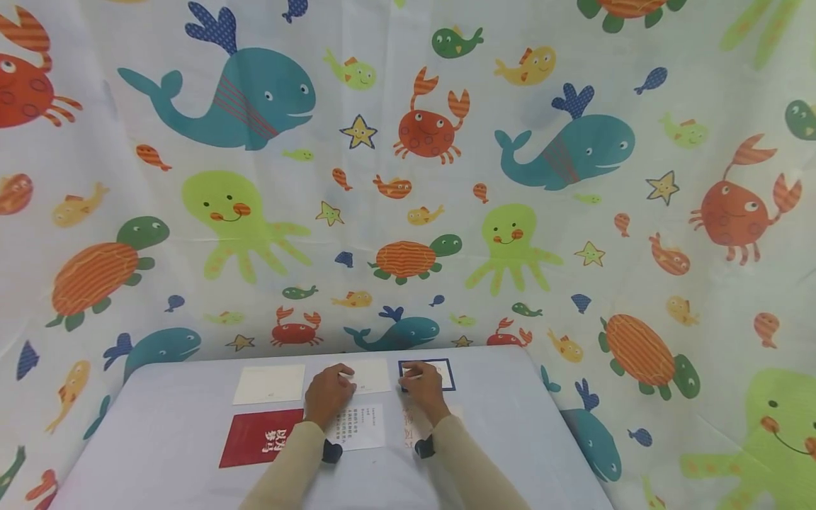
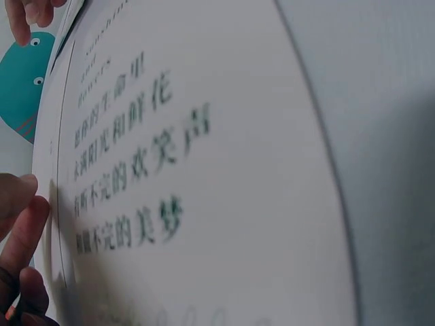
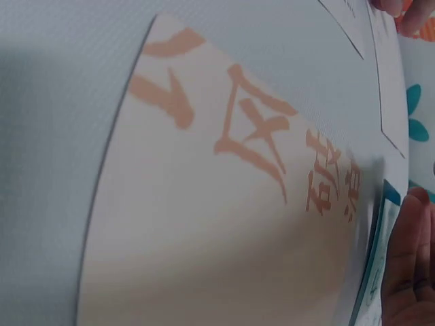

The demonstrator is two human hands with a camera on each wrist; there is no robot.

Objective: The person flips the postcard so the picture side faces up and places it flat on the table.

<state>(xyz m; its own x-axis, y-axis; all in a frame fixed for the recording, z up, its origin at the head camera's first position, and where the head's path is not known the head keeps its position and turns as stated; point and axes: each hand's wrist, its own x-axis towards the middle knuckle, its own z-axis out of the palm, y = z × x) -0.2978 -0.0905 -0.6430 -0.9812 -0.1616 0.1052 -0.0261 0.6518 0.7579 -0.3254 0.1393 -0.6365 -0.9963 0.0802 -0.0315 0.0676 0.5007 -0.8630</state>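
My left hand [image 1: 329, 395] is over the left end of a pale card [image 1: 372, 377] in the back row. Its thumb and fingertips are bent loosely beside that card, with nothing seen between them. In front of it lies a white card with dark green printed lines [image 2: 143, 156], partly covered by my wrist. My right hand [image 1: 426, 388] overlaps the left part of a blue-bordered card [image 1: 444, 374]; in the right wrist view its fingers [image 3: 408, 251] lie along that card's edge. Below it is a cream card with orange characters [image 3: 204, 224], largely hidden by my forearm in the head view.
A cream card [image 1: 270, 384] lies at the back left, with a red card bearing white characters [image 1: 251, 440] in front of it. All rest on a white-covered table [image 1: 510, 425]. A curtain printed with sea animals [image 1: 408, 212] hangs behind the table's far edge.
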